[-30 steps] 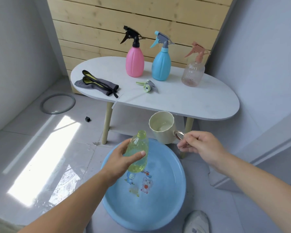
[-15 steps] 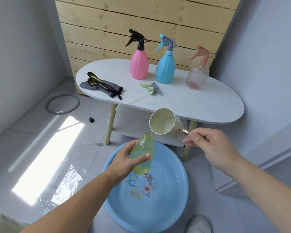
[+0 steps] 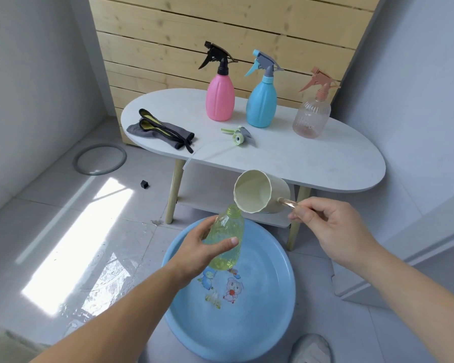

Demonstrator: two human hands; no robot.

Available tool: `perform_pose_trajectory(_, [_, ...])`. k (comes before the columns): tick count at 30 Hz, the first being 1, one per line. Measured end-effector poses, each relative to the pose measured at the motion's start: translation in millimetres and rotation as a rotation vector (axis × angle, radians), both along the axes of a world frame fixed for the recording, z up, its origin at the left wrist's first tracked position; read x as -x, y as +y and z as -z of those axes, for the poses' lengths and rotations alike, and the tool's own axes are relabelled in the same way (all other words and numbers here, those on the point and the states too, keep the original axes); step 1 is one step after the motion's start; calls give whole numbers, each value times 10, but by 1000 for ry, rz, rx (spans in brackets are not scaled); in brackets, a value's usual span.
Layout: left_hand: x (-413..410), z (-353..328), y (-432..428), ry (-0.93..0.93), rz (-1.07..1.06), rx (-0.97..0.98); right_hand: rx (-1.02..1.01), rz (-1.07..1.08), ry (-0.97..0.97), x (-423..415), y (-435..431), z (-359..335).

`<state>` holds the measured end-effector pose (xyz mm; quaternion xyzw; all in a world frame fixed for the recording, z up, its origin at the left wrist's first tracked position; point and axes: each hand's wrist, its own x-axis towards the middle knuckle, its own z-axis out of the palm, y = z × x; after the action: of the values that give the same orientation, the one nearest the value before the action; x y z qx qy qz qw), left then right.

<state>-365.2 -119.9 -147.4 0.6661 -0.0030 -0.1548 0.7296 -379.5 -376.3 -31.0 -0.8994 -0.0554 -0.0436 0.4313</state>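
Tipped further over than a second ago, my cup [image 3: 257,192] now lies almost on its side, its lip brought down to the open neck of the yellow-green bottle [image 3: 227,239]; the bottle has come up a little to meet it.

Nearest me, at 6 o'clock, the blue basin [image 3: 270,328] sits on the floor, under both hands, to catch what misses. Above its far rim my left hand [image 3: 194,247] grasps the bottle round its middle, fingers [image 3: 228,242] curled behind and thumb across the front; it leans slightly toward 1 o'clock and looks partly filled. At 3 o'clock my right hand [image 3: 333,226] is clenched in a pinch on the cup's metal handle [image 3: 287,203], the cup's mouth facing 9 o'clock.

To pour well, I judge I should keep the lip resting just over the narrow neck and roll the wrist slowly; a quick tilt would sheet water down the outside; the left grip should stay firm and the bottle nearly upright, and I should watch the level; whether water is running I cannot tell.

Beyond, at 12 o'clock, the white counter [image 3: 312,163] carries a loose spray head [image 3: 239,136] and three spray bottles [image 3: 261,104].
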Motion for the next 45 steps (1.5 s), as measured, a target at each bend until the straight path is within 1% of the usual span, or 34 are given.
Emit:
perform_pose_trajectory(10, [-5,18,-2,4,1,3,18,-3,-31,17,40,-76])
perform_pose_trajectory(20, [10,25,-6,4,-2,-7,69,-34,-115,15,46,-102])
perform_pose_trajectory(33, [13,46,-1,-4,1,-17,102,-72,-177,-2,35,-89])
perform_pose_trajectory(45, [12,63,8,0,11,-28,216,-99,-245,-16,16,-68])
